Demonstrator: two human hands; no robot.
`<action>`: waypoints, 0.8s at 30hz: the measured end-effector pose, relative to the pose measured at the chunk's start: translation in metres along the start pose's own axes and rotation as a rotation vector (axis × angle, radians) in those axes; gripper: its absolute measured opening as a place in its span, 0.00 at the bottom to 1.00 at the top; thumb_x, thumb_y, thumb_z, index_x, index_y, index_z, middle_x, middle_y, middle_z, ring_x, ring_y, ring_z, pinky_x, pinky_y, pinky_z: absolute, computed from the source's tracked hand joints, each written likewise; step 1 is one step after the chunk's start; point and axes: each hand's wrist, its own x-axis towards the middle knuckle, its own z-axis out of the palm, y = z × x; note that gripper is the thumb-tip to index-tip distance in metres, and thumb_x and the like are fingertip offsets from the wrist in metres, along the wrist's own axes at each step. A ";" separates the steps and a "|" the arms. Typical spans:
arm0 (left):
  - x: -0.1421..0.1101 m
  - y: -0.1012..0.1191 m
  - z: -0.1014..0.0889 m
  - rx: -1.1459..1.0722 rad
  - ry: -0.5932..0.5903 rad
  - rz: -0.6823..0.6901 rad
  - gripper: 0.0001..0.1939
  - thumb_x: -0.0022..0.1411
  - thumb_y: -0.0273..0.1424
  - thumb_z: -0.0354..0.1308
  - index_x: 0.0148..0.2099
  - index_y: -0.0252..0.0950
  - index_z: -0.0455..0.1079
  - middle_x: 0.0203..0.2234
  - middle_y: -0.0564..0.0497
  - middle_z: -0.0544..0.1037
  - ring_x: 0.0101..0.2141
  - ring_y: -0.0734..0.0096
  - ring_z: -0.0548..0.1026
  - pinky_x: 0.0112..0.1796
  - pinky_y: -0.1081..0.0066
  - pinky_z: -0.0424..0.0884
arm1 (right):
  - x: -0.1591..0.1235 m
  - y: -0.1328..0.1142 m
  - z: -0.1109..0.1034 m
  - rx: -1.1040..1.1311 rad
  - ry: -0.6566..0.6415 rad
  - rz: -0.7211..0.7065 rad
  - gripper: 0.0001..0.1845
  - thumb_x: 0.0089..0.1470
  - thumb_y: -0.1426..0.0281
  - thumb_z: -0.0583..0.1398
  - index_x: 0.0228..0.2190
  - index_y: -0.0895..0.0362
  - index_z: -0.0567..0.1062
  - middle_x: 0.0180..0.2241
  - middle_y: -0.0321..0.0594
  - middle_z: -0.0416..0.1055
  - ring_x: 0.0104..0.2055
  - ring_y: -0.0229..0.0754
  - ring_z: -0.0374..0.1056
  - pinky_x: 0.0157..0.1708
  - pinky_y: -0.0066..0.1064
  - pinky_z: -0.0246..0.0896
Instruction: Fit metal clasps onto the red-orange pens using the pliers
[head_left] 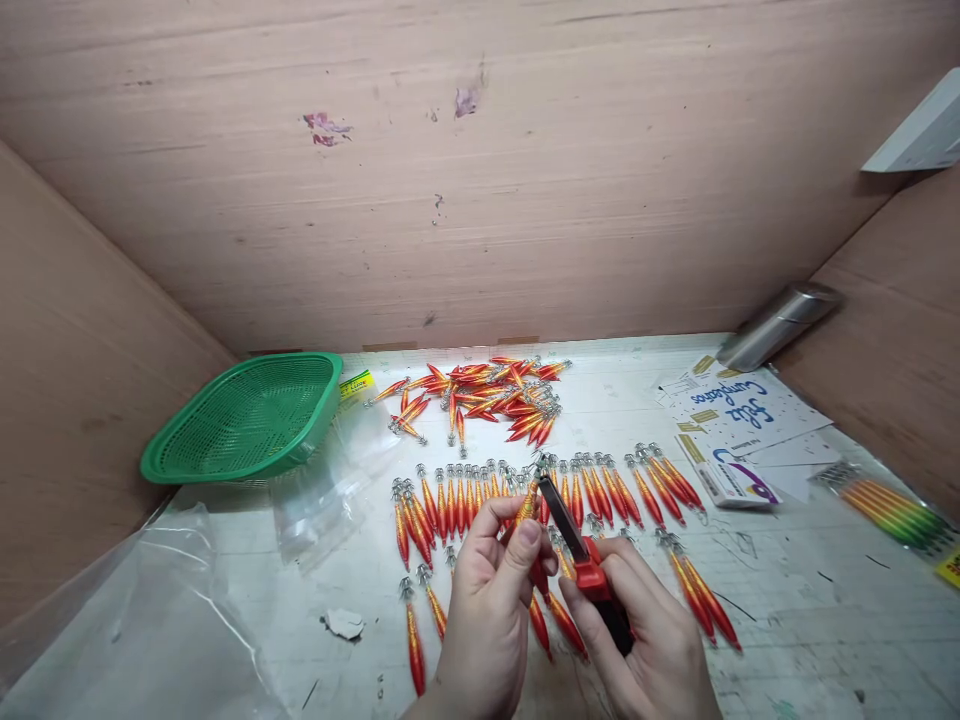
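head view: left hand (495,590) pinches glossy tapered lure (527,508); right hand (651,630) grips red-black tool (591,575).

Here you are, looking out from your own head: a single view, facing forward and down over the tabletop (262,640). It sits close in — your left hand (495,590) and right hand (652,630) come up from the bottom edge, nearest the lens. Farther off, the back panel (480,220) fills the upper half, and you catch the left panel (75,360) and right panel (900,300) at the sides.
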 end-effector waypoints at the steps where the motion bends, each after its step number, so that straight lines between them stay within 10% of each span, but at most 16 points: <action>1: 0.000 0.000 0.000 0.002 -0.006 0.005 0.18 0.48 0.38 0.75 0.37 0.36 0.73 0.23 0.56 0.76 0.25 0.79 0.71 0.31 0.76 0.69 | 0.000 0.000 0.001 0.005 0.002 -0.003 0.06 0.62 0.71 0.57 0.32 0.53 0.71 0.31 0.37 0.68 0.32 0.38 0.68 0.31 0.26 0.65; 24: 0.000 0.000 -0.002 0.011 -0.037 0.005 0.16 0.51 0.40 0.73 0.38 0.37 0.76 0.22 0.56 0.72 0.24 0.80 0.67 0.28 0.78 0.64 | 0.003 0.001 0.001 -0.059 0.009 -0.110 0.05 0.61 0.73 0.58 0.31 0.53 0.69 0.29 0.37 0.68 0.29 0.39 0.70 0.26 0.26 0.66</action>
